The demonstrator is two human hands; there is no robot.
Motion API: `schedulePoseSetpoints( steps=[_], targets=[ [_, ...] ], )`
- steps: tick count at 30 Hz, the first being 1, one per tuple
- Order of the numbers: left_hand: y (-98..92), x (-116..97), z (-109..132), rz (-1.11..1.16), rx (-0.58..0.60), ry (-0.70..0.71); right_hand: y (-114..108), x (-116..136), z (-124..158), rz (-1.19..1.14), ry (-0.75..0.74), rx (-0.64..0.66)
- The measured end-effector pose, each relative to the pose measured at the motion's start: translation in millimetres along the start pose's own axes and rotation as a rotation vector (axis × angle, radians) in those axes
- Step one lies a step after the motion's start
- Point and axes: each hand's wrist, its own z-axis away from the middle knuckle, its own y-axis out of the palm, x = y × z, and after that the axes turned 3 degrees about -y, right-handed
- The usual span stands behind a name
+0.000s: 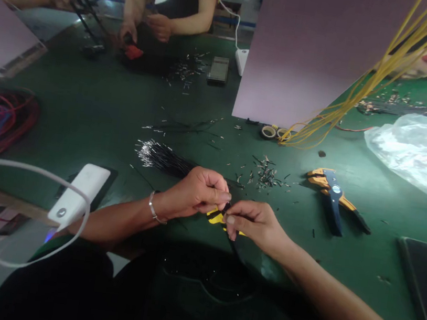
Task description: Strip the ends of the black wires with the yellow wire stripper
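My left hand [208, 194] is closed, thumb and fingertips pinched on the upper end of a thin black wire [227, 207]. Just to its right, my right hand [254, 221] pinches the same wire lower down; its fingers hide much of it. Under both hands lies a yellow and black object [215, 217], mostly covered, so its kind is unclear. Beyond my left hand is a bundle of black wires [170, 158] with bright bare ends. Short black wire offcuts [268, 176] are scattered past my right hand.
Blue and orange wire strippers [333, 195] and a dark phone [425, 280] lie on the right. At left are a white power bank [79, 194] with a cable and coiled red wires [0, 122]. A pale panel [308, 51] stands ahead; a co-worker's hands [158, 28] are across the table.
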Motion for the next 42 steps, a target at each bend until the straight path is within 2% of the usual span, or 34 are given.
schedulePoseSetpoints(
  steps=[16, 27, 32, 42],
  targets=[
    [1.1, 0.5, 3.4, -0.019, 0.048, -0.059, 5.5, 2.5, -1.6, 0.17, -0.01, -0.023],
    [5.7, 4.1, 2.0, -0.016, 0.04, -0.176, 1.8, 0.2, -9.4, 0.609, -0.296, -0.124],
    [6.0, 5.0, 1.5, 0.032, 0.028, -0.214, 0.7, -4.2, -9.0, 0.659, -0.315, -0.132],
    [4.7, 10.0, -1.6, 0.094, 0.017, -0.191, -1.8, -8.1, -9.5, 0.758, -0.373, -0.165]
  ],
)
